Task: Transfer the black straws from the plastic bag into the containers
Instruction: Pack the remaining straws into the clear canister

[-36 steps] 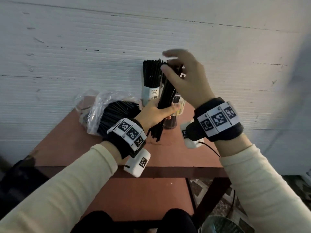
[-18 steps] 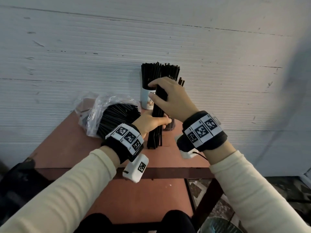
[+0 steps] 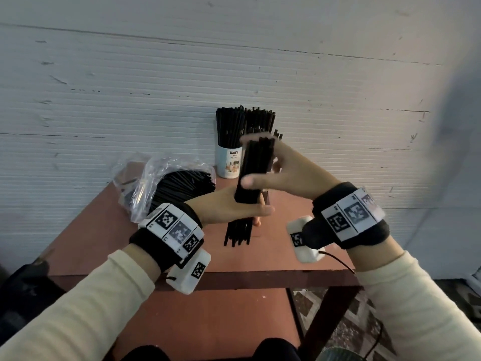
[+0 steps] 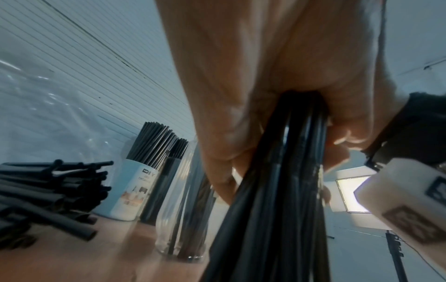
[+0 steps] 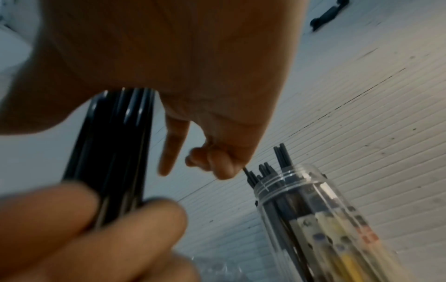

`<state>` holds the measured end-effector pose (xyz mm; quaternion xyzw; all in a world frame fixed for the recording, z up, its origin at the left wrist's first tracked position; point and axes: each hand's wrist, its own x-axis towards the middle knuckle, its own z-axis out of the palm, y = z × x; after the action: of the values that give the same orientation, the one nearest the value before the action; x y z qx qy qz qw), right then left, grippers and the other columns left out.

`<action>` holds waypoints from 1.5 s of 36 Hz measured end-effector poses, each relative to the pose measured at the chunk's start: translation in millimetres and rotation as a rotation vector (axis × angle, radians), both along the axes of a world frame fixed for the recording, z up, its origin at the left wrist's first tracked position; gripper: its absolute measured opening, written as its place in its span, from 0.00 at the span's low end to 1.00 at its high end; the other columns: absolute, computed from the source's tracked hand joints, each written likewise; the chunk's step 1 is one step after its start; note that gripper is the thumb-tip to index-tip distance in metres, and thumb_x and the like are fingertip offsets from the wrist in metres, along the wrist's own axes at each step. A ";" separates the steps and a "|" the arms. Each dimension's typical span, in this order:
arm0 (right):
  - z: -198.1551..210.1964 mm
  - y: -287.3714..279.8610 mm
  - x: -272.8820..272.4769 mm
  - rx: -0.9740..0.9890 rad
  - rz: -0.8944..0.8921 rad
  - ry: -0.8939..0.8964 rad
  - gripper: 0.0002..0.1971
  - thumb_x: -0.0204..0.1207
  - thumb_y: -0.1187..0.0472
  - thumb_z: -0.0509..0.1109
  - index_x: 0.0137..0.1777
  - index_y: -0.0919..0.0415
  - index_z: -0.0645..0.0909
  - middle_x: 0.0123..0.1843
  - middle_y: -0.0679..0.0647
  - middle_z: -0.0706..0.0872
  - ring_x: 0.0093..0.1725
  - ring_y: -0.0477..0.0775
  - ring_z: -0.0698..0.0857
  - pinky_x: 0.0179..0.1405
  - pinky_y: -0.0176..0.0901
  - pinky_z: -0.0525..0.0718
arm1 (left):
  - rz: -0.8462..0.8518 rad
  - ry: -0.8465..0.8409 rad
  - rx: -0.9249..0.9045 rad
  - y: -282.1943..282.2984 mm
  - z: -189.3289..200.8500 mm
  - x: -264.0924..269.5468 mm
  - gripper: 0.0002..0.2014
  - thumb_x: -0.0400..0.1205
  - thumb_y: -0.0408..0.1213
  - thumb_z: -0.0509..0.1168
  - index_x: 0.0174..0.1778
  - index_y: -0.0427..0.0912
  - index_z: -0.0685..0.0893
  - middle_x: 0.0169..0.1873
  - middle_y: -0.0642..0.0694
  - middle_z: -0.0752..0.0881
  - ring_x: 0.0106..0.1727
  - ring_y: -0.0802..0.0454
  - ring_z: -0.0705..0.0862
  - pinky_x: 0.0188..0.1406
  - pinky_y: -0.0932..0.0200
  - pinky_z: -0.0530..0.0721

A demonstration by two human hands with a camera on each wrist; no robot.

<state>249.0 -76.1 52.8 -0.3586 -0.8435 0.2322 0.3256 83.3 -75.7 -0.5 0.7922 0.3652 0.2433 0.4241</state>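
Observation:
I hold a bundle of black straws (image 3: 256, 162) upright above the table. My left hand (image 3: 229, 209) grips its lower part, with the loose straw ends fanning out below. My right hand (image 3: 283, 173) wraps round the upper part, thumb across the front. In the left wrist view the bundle (image 4: 277, 190) comes out under my curled left hand (image 4: 241, 85). The clear plastic bag (image 3: 156, 178) lies at left with many black straws (image 3: 182, 186) inside. A white container (image 3: 229, 162) full of straws stands by the wall. A clear jar (image 5: 313, 219) holds a few straws.
The red-brown table (image 3: 104, 230) stands against a white ribbed wall (image 3: 338, 100). A second packed container (image 4: 173, 171) stands between the white one and the clear jar (image 4: 183, 219). A lower shelf (image 3: 208, 321) and patterned floor (image 3: 346, 329) lie beneath.
My right hand came down from above the straw tops and closed round the bundle. Both hands have drawn the bundle closer to me and stood it more upright.

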 end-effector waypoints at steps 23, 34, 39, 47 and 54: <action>75.8 95.9 37.7 0.055 -0.339 0.647 0.07 0.67 0.61 0.73 0.38 0.64 0.79 0.34 0.60 0.77 0.27 0.50 0.72 0.20 0.36 0.65 | 0.423 -0.234 0.067 106.9 13.5 28.1 0.72 0.59 0.50 0.86 0.84 0.55 0.34 0.84 0.46 0.54 0.83 0.51 0.59 0.82 0.45 0.63; 69.5 138.2 43.2 -0.014 -0.420 0.449 0.06 0.70 0.63 0.72 0.41 0.62 0.77 0.34 0.59 0.73 0.29 0.54 0.68 0.22 0.40 0.63 | 0.311 -0.208 -0.001 126.9 -6.4 19.2 0.45 0.68 0.42 0.83 0.78 0.52 0.65 0.63 0.56 0.84 0.64 0.61 0.83 0.67 0.55 0.80; 61.9 142.3 35.3 -0.105 -0.340 0.177 0.13 0.72 0.58 0.74 0.32 0.59 0.73 0.27 0.54 0.69 0.22 0.49 0.65 0.20 0.39 0.62 | 0.284 -0.216 0.020 128.5 -7.2 19.0 0.44 0.69 0.40 0.82 0.78 0.50 0.65 0.65 0.56 0.83 0.65 0.62 0.82 0.67 0.56 0.80; 44.7 133.7 23.2 -0.231 -0.248 -0.119 0.18 0.71 0.47 0.78 0.49 0.63 0.88 0.29 0.52 0.85 0.27 0.47 0.80 0.24 0.34 0.77 | 0.296 -0.236 -0.004 126.5 -5.1 19.7 0.43 0.70 0.37 0.81 0.79 0.50 0.65 0.62 0.57 0.84 0.61 0.66 0.82 0.57 0.66 0.81; 32.9 125.0 21.0 0.086 -0.404 0.023 0.24 0.71 0.43 0.77 0.62 0.56 0.81 0.46 0.46 0.83 0.40 0.39 0.80 0.38 0.32 0.75 | 0.317 -0.217 0.039 127.2 -4.5 20.8 0.41 0.71 0.35 0.80 0.77 0.48 0.65 0.56 0.62 0.82 0.55 0.71 0.80 0.54 0.70 0.77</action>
<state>270.0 48.9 85.8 -0.5035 -0.7598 0.1299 0.3902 104.2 51.4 -5.0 0.7021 0.4328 0.3978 0.4020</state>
